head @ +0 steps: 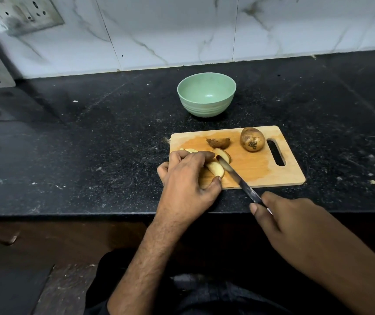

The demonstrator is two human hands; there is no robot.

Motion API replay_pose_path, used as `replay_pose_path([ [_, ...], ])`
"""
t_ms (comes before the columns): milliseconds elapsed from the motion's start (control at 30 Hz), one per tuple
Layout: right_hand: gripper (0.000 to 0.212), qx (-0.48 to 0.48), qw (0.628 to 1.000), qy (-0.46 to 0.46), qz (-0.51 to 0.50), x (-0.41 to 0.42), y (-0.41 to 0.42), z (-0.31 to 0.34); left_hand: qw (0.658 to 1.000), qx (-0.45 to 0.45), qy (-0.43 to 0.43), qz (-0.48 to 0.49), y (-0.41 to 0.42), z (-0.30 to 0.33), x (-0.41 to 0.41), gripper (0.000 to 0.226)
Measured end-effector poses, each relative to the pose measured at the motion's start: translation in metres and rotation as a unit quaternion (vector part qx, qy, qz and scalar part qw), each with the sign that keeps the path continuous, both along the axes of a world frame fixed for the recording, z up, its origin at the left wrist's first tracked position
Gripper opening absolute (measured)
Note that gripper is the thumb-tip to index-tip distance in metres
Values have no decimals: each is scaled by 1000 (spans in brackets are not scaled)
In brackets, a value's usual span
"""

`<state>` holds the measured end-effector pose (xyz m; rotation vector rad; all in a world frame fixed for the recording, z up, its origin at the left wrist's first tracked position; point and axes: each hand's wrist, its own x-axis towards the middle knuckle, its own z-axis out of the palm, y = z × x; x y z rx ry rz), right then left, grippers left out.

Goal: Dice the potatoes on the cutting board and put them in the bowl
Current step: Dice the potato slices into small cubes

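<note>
Seemingly unpeeled, pale potato wedges (215,168) lie under the left hand (187,178).

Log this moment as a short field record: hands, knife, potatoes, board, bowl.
left hand: curled over potato wedges at the board's near left corner
right hand: grips the knife by its handle
knife: blade tip among the wedges, angled up and left across the board
whole potato: uncut, beside the handle slot
potato half: lying behind the wedges
cutting board: wooden, on the black counter
bowl: green, behind the board, nothing in it
</note>
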<state>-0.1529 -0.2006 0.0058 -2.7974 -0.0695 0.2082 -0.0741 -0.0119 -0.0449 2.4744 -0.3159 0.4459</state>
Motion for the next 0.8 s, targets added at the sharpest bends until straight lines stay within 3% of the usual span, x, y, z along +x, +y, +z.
replay_pose_path([
  [800, 30, -75, 996, -49, 21, 4, 9, 2, 999, 25, -21, 25, -2, -6, 2, 38],
])
